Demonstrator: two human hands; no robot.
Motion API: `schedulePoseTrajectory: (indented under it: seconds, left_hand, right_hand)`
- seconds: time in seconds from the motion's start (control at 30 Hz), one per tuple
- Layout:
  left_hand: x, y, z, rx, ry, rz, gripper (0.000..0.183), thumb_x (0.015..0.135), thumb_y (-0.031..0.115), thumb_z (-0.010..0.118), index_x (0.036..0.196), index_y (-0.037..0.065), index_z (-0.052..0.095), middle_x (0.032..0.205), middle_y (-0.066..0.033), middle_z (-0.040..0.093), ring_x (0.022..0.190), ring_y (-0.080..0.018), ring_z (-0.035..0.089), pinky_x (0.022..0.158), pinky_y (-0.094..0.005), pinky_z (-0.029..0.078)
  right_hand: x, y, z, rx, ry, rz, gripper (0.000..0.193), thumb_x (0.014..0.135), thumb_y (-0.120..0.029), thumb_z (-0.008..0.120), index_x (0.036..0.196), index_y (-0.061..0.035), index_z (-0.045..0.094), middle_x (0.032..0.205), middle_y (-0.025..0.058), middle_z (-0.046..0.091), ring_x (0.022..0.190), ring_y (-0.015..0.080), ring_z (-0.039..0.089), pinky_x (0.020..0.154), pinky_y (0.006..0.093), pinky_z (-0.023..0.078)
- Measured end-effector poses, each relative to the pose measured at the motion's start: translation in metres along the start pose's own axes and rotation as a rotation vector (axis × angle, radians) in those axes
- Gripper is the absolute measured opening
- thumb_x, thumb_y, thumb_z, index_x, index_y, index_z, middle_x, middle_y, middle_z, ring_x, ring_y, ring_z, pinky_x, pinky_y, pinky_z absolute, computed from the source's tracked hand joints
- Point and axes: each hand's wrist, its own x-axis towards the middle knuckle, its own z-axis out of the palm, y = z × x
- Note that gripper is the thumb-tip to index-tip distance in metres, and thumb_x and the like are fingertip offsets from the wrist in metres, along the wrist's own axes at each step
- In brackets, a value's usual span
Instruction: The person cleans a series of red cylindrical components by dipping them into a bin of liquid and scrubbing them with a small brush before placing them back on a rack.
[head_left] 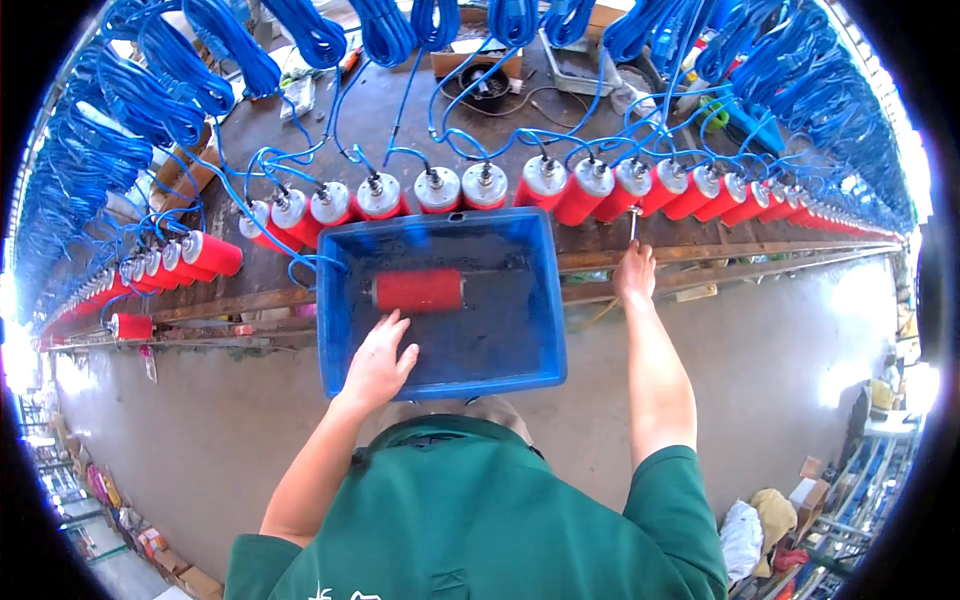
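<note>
Over the near left part of a blue plastic tub point(545, 378), my left hand point(379, 362) is open, its fingers spread just short of a red cylinder with metal ends point(420, 290). That cylinder lies on its side in the tub; whether the dark inside holds water I cannot tell. To the right of the tub, at the bench edge, my right hand point(635, 272) is closed on a slim metal tool point(634, 224), perhaps a spanner. The tool's upper end reaches the row of red cylinders, close to one silver-topped cylinder point(625, 186).
More red cylinders point(208, 254) with blue cables line the dark workbench point(400, 115) on both sides. Coiled blue cables point(385, 30) hang above it. A grey tray point(575, 72) and a cardboard box point(478, 62) stand farther back. Bags and boxes point(740, 540) lie at the lower right.
</note>
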Motion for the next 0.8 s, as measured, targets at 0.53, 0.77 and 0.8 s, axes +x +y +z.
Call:
schedulePoseTrajectory:
  seconds: [0.53,0.77,0.8]
  left_hand:
    - [0.003,-0.002,-0.008,0.100,-0.022,0.150,0.051,0.106,0.034,0.063,0.139,-0.005,0.064,0.161,-0.0295,0.047,0.154,-0.0434,0.041,0.126,-0.0470,0.035]
    - [0.017,0.003,-0.009,0.326,-0.046,0.184,0.050,0.105,0.041,0.063,0.126,-0.004,0.070,0.158,-0.0344,0.047,0.150,-0.0453,0.045,0.122,-0.0491,0.042]
    - [0.020,0.004,-0.009,0.324,-0.045,0.188,0.050,0.105,0.041,0.063,0.126,-0.004,0.070,0.158,-0.0344,0.047,0.150,-0.0453,0.045,0.122,-0.0491,0.042]
  right_hand:
    - [-0.133,-0.023,-0.005,0.994,0.252,0.212,0.040,0.109,-0.024,0.063,0.140,0.0006,0.061,0.128,0.0172,0.068,0.118,0.0272,0.065,0.106,0.0401,0.051]
    - [-0.211,-0.111,-0.067,0.877,0.245,0.012,0.032,0.104,-0.008,0.061,0.134,0.0015,0.063,0.125,0.0178,0.065,0.117,0.0291,0.064,0.102,0.0399,0.053]
    - [-0.216,-0.119,-0.075,0.875,0.217,-0.001,0.033,0.102,-0.005,0.059,0.134,0.0023,0.063,0.126,0.0195,0.064,0.119,0.0311,0.062,0.104,0.0414,0.052]
